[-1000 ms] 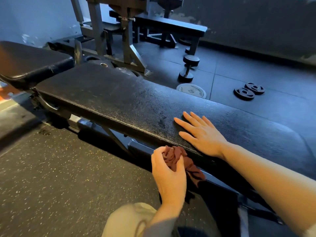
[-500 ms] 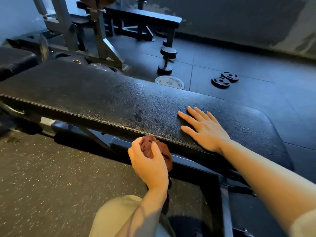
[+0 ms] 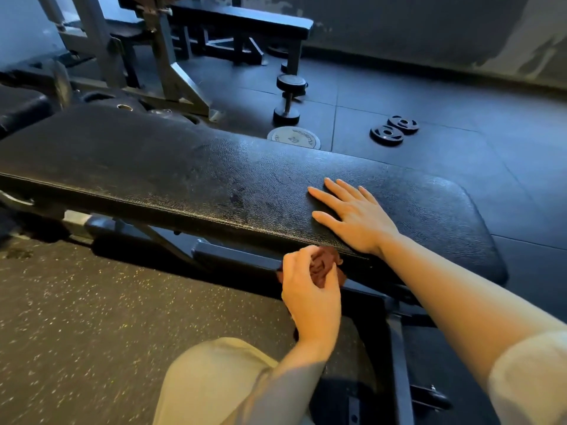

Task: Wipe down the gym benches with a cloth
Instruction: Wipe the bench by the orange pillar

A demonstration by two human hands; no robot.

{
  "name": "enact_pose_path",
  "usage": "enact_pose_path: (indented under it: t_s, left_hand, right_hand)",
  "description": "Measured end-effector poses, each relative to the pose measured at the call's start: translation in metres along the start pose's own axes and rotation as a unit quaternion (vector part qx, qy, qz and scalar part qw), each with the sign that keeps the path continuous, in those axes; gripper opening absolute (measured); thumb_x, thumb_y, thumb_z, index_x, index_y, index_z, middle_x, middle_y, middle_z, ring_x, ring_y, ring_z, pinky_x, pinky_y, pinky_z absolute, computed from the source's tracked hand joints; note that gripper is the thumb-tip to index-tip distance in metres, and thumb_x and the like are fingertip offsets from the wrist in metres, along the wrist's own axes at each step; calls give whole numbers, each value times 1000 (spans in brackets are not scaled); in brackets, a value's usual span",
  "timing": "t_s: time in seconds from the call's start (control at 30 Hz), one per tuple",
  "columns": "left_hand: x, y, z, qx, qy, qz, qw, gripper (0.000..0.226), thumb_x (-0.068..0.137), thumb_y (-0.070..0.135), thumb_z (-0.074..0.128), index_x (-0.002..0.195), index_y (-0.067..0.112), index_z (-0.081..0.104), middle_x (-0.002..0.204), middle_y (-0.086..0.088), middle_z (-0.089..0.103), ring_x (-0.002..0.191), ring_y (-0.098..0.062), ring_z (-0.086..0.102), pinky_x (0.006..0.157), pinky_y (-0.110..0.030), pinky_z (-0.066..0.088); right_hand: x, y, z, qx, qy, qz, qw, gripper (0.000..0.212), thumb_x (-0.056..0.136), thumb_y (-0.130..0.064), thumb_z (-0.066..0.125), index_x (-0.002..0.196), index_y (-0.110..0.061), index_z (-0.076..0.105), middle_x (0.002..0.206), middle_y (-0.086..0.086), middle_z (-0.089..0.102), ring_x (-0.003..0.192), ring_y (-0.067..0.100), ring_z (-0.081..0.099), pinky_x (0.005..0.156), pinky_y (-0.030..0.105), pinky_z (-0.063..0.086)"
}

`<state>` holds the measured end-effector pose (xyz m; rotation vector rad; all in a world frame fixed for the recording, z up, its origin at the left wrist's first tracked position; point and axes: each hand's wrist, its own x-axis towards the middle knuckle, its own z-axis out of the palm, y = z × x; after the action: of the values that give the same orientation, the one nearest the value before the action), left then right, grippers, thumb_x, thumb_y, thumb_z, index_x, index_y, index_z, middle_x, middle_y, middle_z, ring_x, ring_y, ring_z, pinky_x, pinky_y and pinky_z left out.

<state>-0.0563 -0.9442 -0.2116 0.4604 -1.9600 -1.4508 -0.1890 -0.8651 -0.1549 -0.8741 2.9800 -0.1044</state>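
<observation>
A long black padded bench [image 3: 171,173] runs across the view from left to right. My right hand [image 3: 352,216] lies flat on the pad near its right end, fingers straight and spread. My left hand [image 3: 310,289] grips a bunched dark red cloth [image 3: 323,265] and holds it against the pad's near side edge, just below and left of the right wrist. Most of the cloth is hidden inside the fist.
Beyond the bench lie a dumbbell [image 3: 288,98], a pale 20 weight plate [image 3: 293,138] and two small black plates [image 3: 394,130] on the dark floor. A second flat bench [image 3: 245,23] and a grey metal rack frame [image 3: 165,65] stand further back. Another pad [image 3: 18,105] sits at far left.
The left hand slid the cloth along the pad's near edge, first left, then back right, close under the right wrist. The right hand stayed flat on the pad. The camera view shifted.
</observation>
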Motion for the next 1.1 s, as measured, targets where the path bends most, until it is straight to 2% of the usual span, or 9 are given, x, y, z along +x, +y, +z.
enact_pose_path:
  t_s: [0.1,0.23,0.37,0.47,0.53,0.6,0.7,0.9,1.1]
  left_hand:
    - [-6,-1,1,-30,-54,-11,998,27,76,8,75,94,23,63,92,8,56,86,-1,56,79,-12,43]
    - [1,-7,-16,-85,-56,-57,993,24,78,28,67,101,28,60,100,8,61,93,1,57,81,-12,43]
    - [7,2,-29,-241,-118,-161,950,17,92,9,53,104,18,61,94,2,66,81,-3,61,69,-14,48]
    - [10,5,-36,-288,-157,-217,920,14,93,3,49,100,12,56,83,1,63,73,-8,59,58,-19,48]
    - [16,4,-41,-211,-193,-116,951,10,88,15,52,96,15,57,79,10,62,73,-5,56,63,-21,47]
    - [31,-7,-44,-41,-178,105,978,23,89,23,49,108,22,62,101,16,66,96,-3,59,88,-24,45]
    - [63,-32,-35,239,-160,341,895,46,96,27,45,141,25,46,148,-3,42,141,-25,29,116,-42,11]
    - [74,-59,-27,326,-144,386,851,44,96,34,40,140,31,46,144,-6,41,131,-25,35,111,-41,12]
    - [77,-64,-24,323,-129,410,843,44,95,35,45,138,31,50,142,-4,42,130,-23,36,110,-41,16]
  right_hand:
    - [-5,0,0,116,78,-4,990,49,96,-50,47,143,-38,41,155,-4,32,145,13,22,120,43,13]
    - [-63,-14,3,209,352,-14,912,26,86,-22,64,108,-10,72,113,6,68,107,23,61,96,34,47]
    - [-117,-40,38,173,301,-126,929,44,80,-13,66,123,-8,65,129,11,58,119,27,53,102,37,42]
    - [-118,-51,63,205,275,-114,932,56,78,3,64,132,-11,58,144,14,45,130,29,43,110,37,34]
    - [-116,-58,70,230,309,-75,920,51,79,5,57,128,-8,61,138,16,48,124,29,46,108,36,37]
    - [-119,-59,69,237,358,-42,902,34,91,-4,46,120,-4,66,127,17,53,116,27,51,103,33,41]
    - [-118,-49,63,159,413,-48,895,34,102,-16,42,108,2,70,120,15,52,108,31,51,102,31,40]
    - [-79,-56,60,-62,422,-160,891,22,93,0,52,89,3,73,98,18,61,87,28,46,84,35,47]
    - [-97,-26,53,-161,373,-184,895,11,88,-2,62,90,4,71,102,18,63,91,30,50,94,34,43]
